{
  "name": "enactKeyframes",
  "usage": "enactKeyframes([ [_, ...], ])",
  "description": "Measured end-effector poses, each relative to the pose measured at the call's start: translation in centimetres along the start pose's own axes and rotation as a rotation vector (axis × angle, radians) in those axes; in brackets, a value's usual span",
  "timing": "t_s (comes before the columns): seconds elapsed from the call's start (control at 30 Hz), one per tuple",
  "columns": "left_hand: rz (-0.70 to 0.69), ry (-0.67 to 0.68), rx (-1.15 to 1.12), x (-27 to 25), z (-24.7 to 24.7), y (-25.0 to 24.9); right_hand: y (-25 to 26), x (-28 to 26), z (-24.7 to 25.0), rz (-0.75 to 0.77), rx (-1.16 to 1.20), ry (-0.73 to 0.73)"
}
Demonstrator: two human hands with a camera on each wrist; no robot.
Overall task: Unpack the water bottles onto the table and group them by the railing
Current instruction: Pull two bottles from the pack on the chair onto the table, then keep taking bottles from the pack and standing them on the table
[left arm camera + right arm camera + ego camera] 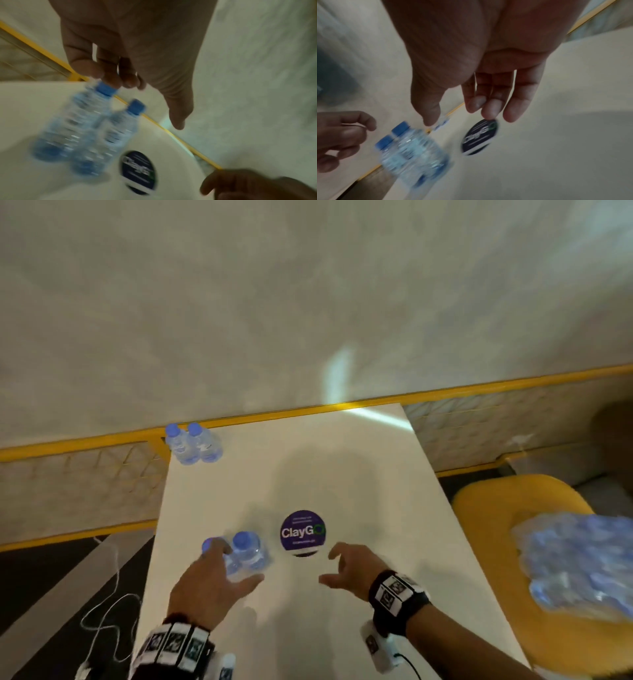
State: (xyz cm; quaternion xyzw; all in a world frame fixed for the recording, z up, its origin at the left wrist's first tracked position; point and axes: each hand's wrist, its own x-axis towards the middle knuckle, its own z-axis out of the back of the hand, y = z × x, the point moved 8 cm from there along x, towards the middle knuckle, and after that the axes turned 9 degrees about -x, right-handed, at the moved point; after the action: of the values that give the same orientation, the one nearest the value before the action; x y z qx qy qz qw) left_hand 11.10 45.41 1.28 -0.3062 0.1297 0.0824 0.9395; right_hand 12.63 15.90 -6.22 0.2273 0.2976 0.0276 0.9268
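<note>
Two small clear water bottles with blue caps (248, 553) (89, 128) (412, 152) stand side by side on the white table (342, 467), left of its middle. My left hand (241, 563) (149, 104) hovers over them with fingers loosely bent near the left bottle's cap and the thumb spread; it grips nothing. My right hand (337, 568) (458, 117) hangs empty above the table to their right, fingers relaxed. Another pair of bottles (193, 445) stands at the table's far left corner, against the yellow railing (102, 440).
A shrink-wrapped pack of several bottles (575, 563) lies on a yellow chair (496, 501) right of the table. A round purple sticker (302, 532) marks the tabletop. A white cable (109, 611) trails on the dark floor at left. The wrist views are motion-blurred.
</note>
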Motion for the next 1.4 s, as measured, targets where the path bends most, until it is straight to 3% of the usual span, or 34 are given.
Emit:
enactKeyframes([
  [0.2,-0.423,0.477,0.048,-2.6,-13.5,-19.4,-22.4,-12.6,3.9,-0.38,0.145,-0.192],
  [0.3,-0.528,0.675,0.096,-5.6,-22.3,-28.2,-31.5,-19.1,5.2,-0.567,0.252,-0.35],
  [0.47,-0.535,1.034,0.098,-12.7,-36.1,-38.3,-44.6,-28.0,5.8,-0.873,0.54,-0.613],
  [0.57,-0.418,1.121,0.032,-16.2,-42.6,-41.8,-49.4,-30.1,7.0,-0.947,0.65,-0.714],
  [0.73,-0.158,0.988,-0.184,-17.4,-48.9,-44.3,-53.3,-30.1,9.7,-0.896,0.694,-0.825],
  [0.9,-0.013,0.845,-0.088,-17.0,-50.2,-44.3,-55.2,-27.7,9.3,-0.845,0.758,-0.832],
  [1.03,-0.034,0.598,-0.136,-13.0,-50.1,-45.3,-56.2,-25.9,8.8,-0.829,0.81,-0.834],
  [1.13,-0.071,0.621,0.028,-11.0,-51.8,-45.0,-57.1,-25.4,9.3,-0.887,0.788,-0.829],
  [1.27,-0.063,0.471,0.074,-9.9,-51.0,-45.7,-57.2,-26.2,10.3,-0.925,0.704,-0.829],
  [1.4,-0.17,0.346,0.1,-9.6,-49.2,-46.7,-56.6,-26.8,10.3,-0.9,0.56,-0.728],
])
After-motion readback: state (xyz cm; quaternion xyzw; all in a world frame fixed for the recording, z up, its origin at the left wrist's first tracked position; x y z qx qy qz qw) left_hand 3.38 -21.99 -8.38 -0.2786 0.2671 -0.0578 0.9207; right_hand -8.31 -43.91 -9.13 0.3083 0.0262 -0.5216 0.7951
